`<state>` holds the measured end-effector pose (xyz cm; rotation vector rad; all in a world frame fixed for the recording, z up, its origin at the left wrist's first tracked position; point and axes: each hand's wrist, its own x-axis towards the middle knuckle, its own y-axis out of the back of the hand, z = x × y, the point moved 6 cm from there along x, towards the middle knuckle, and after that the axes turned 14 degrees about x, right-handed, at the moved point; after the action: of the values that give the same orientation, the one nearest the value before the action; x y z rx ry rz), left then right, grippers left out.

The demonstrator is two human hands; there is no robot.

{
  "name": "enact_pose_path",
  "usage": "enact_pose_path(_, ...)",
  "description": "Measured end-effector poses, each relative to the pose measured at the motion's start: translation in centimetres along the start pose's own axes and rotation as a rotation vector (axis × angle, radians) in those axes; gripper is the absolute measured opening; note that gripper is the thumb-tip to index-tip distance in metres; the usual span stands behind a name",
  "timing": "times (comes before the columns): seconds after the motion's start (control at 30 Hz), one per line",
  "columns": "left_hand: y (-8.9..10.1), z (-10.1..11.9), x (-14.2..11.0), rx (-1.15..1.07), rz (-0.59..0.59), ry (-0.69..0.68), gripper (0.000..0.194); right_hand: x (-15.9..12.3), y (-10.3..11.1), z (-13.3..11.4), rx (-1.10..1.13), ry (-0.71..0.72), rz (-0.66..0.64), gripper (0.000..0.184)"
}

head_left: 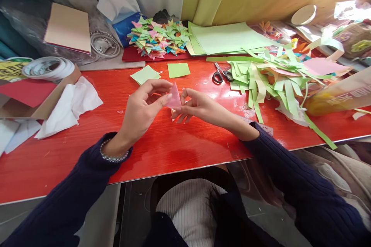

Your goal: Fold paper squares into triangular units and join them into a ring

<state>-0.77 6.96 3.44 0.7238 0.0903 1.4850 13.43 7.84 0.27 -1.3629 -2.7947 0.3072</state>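
Observation:
A small pink piece of folded paper (174,97), roughly triangular with its tip up, is held between my two hands above the red table. My left hand (142,104) pinches its left side between thumb and fingers. At the paper's lower right corner, the fingertips of my right hand (199,106) close on it. Just beyond the hands lie a pale green paper square (145,75) and a brighter green square (178,70). A small pale scrap (173,115) shows partly under the right fingers; its kind is unclear.
Black-handled scissors (222,74) lie right of the squares, beside a heap of green paper strips (269,73). Folded paper pieces (158,36) are piled at the back, near green sheets (226,38). A bottle (339,94) lies right; a crumpled tissue (72,102) and tape rolls (49,68) are left.

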Motion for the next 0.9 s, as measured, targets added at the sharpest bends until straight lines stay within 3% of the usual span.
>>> enact_pose_path(0.13,-0.9,0.8,-0.3,0.087,-0.142,-0.062,0.014,-0.2,-0.8,-0.1,-0.116,0.026,-0.064,0.028)
enact_pose_path(0.3,-1.4,-0.3,-0.3,0.003,-0.167,0.083,0.019,0.0,-0.3,-0.1,-0.016,0.074,0.029,0.026)
enact_pose_path(0.47,-1.0,-0.8,0.0,-0.053,-0.150,0.144,0.017,-0.3,0.0,-1.0,-0.231,0.182,0.077,0.029)
enact_pose_path(0.57,-1.0,-0.9,0.1,-0.062,-0.167,0.180,0.016,-0.6,0.7,-1.6,-0.210,0.275,0.159,0.036)
enact_pose_path(0.7,-1.1,-1.0,0.1,-0.061,-0.185,0.186,0.018,-0.6,1.0,-1.8,-0.249,0.294,0.202,0.039)
enact_pose_path(0.8,-0.7,-0.9,0.3,-0.086,-0.125,0.134,0.019,-0.6,0.7,-2.1,-0.148,0.278,0.163,0.040)
enact_pose_path(0.9,-0.1,-0.4,0.4,-0.126,-0.068,0.029,0.009,-0.4,0.7,-1.9,0.072,0.168,0.129,0.051)
